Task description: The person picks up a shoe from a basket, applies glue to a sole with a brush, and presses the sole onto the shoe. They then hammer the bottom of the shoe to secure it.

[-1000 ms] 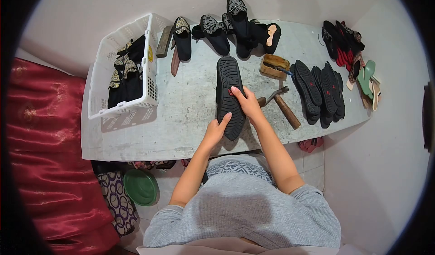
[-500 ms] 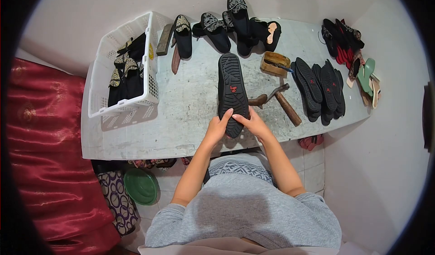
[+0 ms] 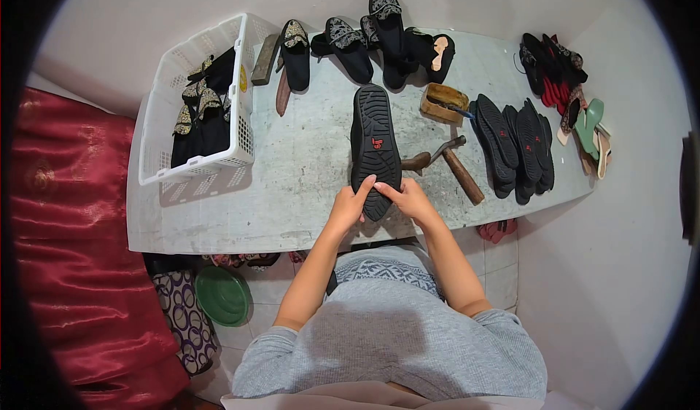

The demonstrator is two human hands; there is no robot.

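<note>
A black shoe (image 3: 374,129) is held sole up over the worktable (image 3: 292,184), its ridged tread and a red mark facing me. My left hand (image 3: 350,204) grips the near end from the left, thumb pressed on the tread. From the right, my right hand (image 3: 410,200) closes on the same end, its thumb meeting the other. The fingers of both hands are mostly hidden beneath the shoe. Just right of it lie a hammer (image 3: 463,175) with a wooden handle and another tool with a curved wooden handle (image 3: 416,162).
A white plastic basket (image 3: 244,115) of patterned black shoe pieces stands left. Several black shoes (image 3: 348,53) line the back edge. Rightward are a glue container (image 3: 440,107), black soles (image 3: 529,144), red-and-black shoe pieces (image 3: 552,67) and a green shoe form (image 3: 589,122). A green basin (image 3: 222,297) sits on the floor.
Both hands keep the same grip on the shoe, which has hardly moved. The view has shifted very slightly.
</note>
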